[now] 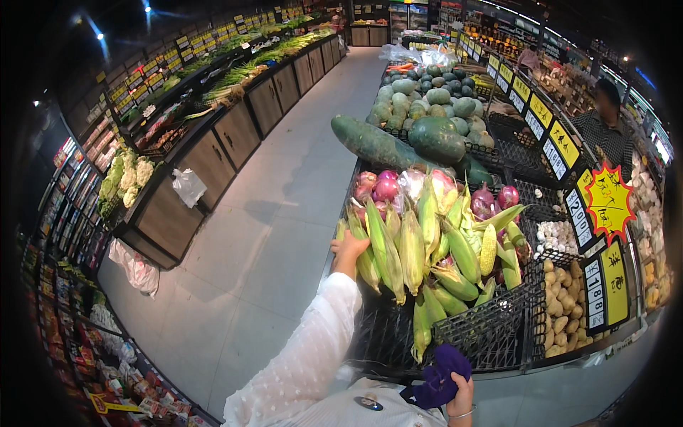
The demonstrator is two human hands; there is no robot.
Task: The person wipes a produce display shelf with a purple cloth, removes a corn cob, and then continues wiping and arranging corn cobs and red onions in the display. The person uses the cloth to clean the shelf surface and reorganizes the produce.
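Ears of corn in green husks (413, 251) lie heaped over black plastic crates, with one peeled yellow cob (487, 250) among them. My left hand (349, 248) is at the heap's left edge, against a husked ear; its fingers are partly hidden, so whether it grips the ear does not show. Low in the view, close to my body, my right hand (460, 394) holds a bunched dark purple cloth (440, 376). Red onions (385, 189) sit just behind the corn, some in clear plastic.
Potatoes (563, 307) and garlic (556, 237) fill crates at the right, beside price signs (613, 283). Large winter melons (381, 141) and pumpkins (437, 96) lie farther back. A vegetable counter (213, 155) runs along the left aisle. A person (605, 128) stands beyond the signs.
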